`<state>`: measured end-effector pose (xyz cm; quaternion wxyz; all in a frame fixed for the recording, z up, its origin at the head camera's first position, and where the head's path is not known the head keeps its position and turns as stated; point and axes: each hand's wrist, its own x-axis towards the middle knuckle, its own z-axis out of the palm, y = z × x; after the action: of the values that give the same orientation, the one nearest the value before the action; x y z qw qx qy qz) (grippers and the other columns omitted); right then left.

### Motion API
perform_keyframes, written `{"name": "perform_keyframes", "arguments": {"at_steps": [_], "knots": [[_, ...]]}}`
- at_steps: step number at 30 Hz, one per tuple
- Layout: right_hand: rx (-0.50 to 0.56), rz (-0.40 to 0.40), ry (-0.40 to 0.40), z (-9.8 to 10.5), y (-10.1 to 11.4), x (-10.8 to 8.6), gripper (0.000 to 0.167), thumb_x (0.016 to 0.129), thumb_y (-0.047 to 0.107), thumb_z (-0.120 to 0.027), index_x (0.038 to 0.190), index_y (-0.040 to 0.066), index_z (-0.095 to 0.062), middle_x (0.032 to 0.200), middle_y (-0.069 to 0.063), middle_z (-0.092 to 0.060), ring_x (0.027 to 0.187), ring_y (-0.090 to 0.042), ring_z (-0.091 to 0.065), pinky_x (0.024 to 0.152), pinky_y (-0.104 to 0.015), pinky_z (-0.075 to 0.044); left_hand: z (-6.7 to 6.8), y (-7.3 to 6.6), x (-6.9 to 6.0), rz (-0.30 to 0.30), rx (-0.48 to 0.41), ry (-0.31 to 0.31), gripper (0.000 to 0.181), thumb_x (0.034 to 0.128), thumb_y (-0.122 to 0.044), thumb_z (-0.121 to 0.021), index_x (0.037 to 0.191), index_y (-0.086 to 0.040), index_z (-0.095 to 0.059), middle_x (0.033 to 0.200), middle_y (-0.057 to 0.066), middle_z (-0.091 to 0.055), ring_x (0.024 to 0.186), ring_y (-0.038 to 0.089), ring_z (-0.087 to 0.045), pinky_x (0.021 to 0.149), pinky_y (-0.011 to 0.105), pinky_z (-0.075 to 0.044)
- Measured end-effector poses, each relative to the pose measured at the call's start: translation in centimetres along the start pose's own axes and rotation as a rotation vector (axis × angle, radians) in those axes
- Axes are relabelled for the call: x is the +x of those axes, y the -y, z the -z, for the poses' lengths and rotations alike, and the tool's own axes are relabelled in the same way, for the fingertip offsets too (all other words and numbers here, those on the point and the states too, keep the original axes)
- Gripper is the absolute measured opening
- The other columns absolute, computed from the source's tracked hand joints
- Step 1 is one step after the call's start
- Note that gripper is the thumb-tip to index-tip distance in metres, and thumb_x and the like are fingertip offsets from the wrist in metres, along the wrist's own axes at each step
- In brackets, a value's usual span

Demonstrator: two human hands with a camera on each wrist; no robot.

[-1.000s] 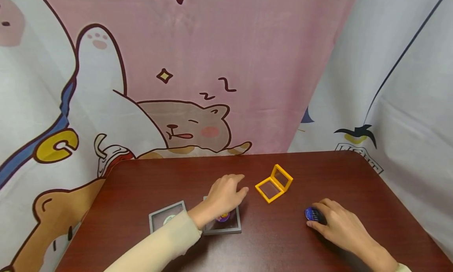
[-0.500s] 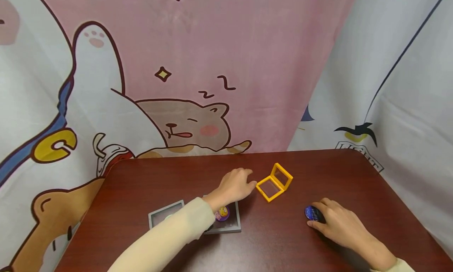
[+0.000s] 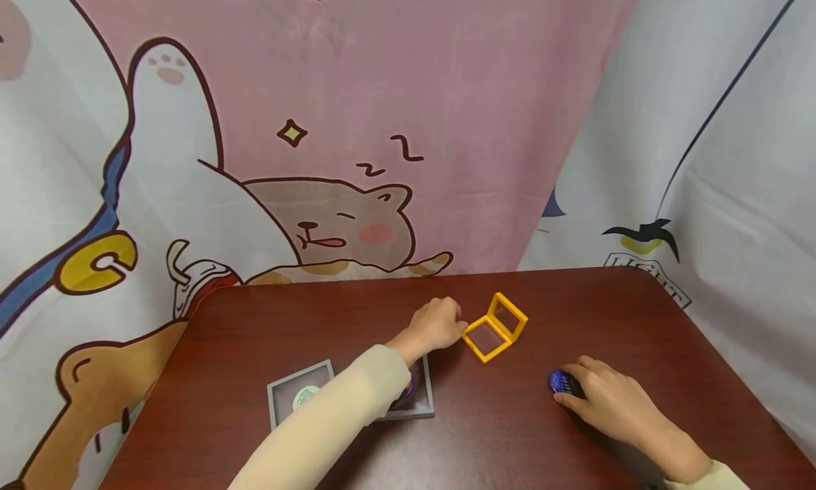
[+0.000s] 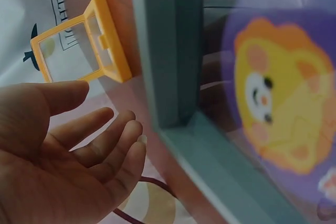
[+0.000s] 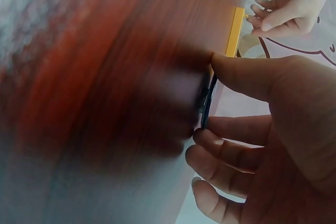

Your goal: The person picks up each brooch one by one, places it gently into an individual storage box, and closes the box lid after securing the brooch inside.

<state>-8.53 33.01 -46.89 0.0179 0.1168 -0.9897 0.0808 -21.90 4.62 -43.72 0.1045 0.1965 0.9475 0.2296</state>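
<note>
My left hand (image 3: pixel 436 323) is at the left corner of a yellow hinged frame (image 3: pixel 486 339) with clear panes, which stands unfolded on the table. In the left wrist view its fingers are loosely bent, thumb (image 4: pixel 71 97) apart from them, nothing between; I cannot tell whether it touches the frame. My right hand (image 3: pixel 608 398) pinches a round blue badge (image 3: pixel 561 382) between thumb and fingers, at the table's right side. The badge shows edge-on in the right wrist view. Under my left forearm lies a grey frame (image 3: pixel 428 387) holding a purple badge with a lion face (image 4: pixel 283 93).
A second grey frame (image 3: pixel 273 403) with a pale green round badge (image 3: pixel 304 396) lies to the left, partly covered by the left sleeve (image 3: pixel 331 412). The dark red table (image 3: pixel 484 433) ends at a printed curtain (image 3: pixel 484 122) behind it.
My left hand has moved right and away, over the grey frame to the yellow frame's corner, its fingers bending more. The right hand has stayed with the blue badge.
</note>
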Motion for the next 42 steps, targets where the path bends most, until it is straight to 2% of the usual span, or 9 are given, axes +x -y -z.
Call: {"name": "perform_keyframes", "arguments": {"at_steps": [3,5,11,15,19,23,28,35,42], "knots": [[-0.007,0.001,-0.001,0.0,0.0,0.0,0.052,0.083,0.040,-0.087,0.111,-0.001,-0.074,0.104,-0.011,-0.067,0.092,-0.028,-0.068,0.069,-0.052,-0.058,-0.4,0.1,0.3,0.011,-0.001,0.023,0.027,0.1008,-0.024,-0.070,0.076,-0.013,-0.070,0.068,-0.002,-0.056,0.063,0.016,-0.051,0.058,0.033,-0.042],[-0.009,0.002,0.000,-0.1,0.1,0.1,0.052,0.083,0.041,-0.087,0.111,-0.002,-0.073,0.104,-0.011,-0.067,0.091,-0.028,-0.068,0.069,-0.052,-0.058,-0.7,0.2,0.4,0.021,0.000,0.028,0.028,0.1010,-0.023,-0.070,0.075,-0.013,-0.071,0.066,-0.002,-0.055,0.061,0.016,-0.050,0.058,0.033,-0.041],[0.001,0.004,-0.002,0.0,0.0,0.1,0.049,0.083,0.040,-0.087,0.108,0.000,-0.074,0.101,-0.008,-0.067,0.089,-0.026,-0.066,0.069,-0.051,-0.058,-1.6,0.1,0.9,0.037,0.011,0.017,0.016,0.1001,-0.021,-0.072,0.087,-0.014,-0.078,0.081,-0.002,-0.069,0.070,0.015,-0.059,0.067,0.036,-0.051],[0.008,0.010,0.004,0.0,-0.1,0.1,0.048,0.084,0.041,-0.087,0.107,0.001,-0.074,0.099,-0.006,-0.066,0.088,-0.025,-0.066,0.068,-0.050,-0.058,-1.9,-0.1,1.1,0.043,0.022,0.027,0.021,0.1008,-0.020,-0.071,0.082,-0.014,-0.075,0.077,-0.003,-0.067,0.069,0.015,-0.060,0.066,0.035,-0.051],[0.012,0.007,0.022,0.0,-0.1,0.1,0.048,0.085,0.042,-0.086,0.107,0.001,-0.074,0.099,-0.006,-0.066,0.088,-0.024,-0.065,0.067,-0.049,-0.058,-2.0,-0.3,1.3,0.072,-0.004,0.031,0.027,0.1011,-0.020,-0.071,0.075,-0.014,-0.072,0.071,-0.004,-0.062,0.064,0.014,-0.056,0.060,0.032,-0.047],[0.012,0.005,0.024,0.1,0.0,0.0,0.048,0.085,0.042,-0.086,0.108,0.001,-0.074,0.101,-0.007,-0.066,0.089,-0.025,-0.065,0.068,-0.050,-0.058,-2.1,-0.4,1.5,0.090,-0.040,0.033,0.023,0.1000,-0.021,-0.073,0.079,-0.013,-0.075,0.071,-0.004,-0.062,0.063,0.013,-0.056,0.059,0.030,-0.046],[0.017,0.003,0.031,0.2,0.0,0.0,0.047,0.085,0.042,-0.085,0.107,0.002,-0.074,0.099,-0.006,-0.065,0.086,-0.022,-0.063,0.067,-0.048,-0.057,-2.1,-0.5,1.5,0.080,-0.038,0.031,0.024,0.0975,-0.021,-0.077,0.076,-0.013,-0.072,0.070,-0.004,-0.061,0.062,0.013,-0.056,0.057,0.029,-0.046],[0.082,-0.002,0.056,0.2,-0.2,0.1,0.043,0.088,0.037,-0.085,0.105,0.000,-0.072,0.090,0.000,-0.057,0.076,-0.014,-0.052,0.066,-0.038,-0.051,-1.8,-0.7,1.3,0.085,-0.037,0.055,0.031,0.0961,-0.021,-0.078,0.070,-0.012,-0.064,0.068,-0.001,-0.059,0.061,0.014,-0.054,0.055,0.029,-0.044],[0.118,-0.009,-0.023,0.2,-0.2,-0.1,0.041,0.087,0.036,-0.086,0.103,0.001,-0.073,0.091,0.000,-0.059,0.076,-0.012,-0.054,0.067,-0.039,-0.054,-1.6,-0.8,0.7,0.076,-0.042,0.080,0.030,0.0921,-0.021,-0.083,0.069,-0.012,-0.066,0.068,-0.002,-0.060,0.062,0.014,-0.055,0.056,0.030,-0.044]]}}
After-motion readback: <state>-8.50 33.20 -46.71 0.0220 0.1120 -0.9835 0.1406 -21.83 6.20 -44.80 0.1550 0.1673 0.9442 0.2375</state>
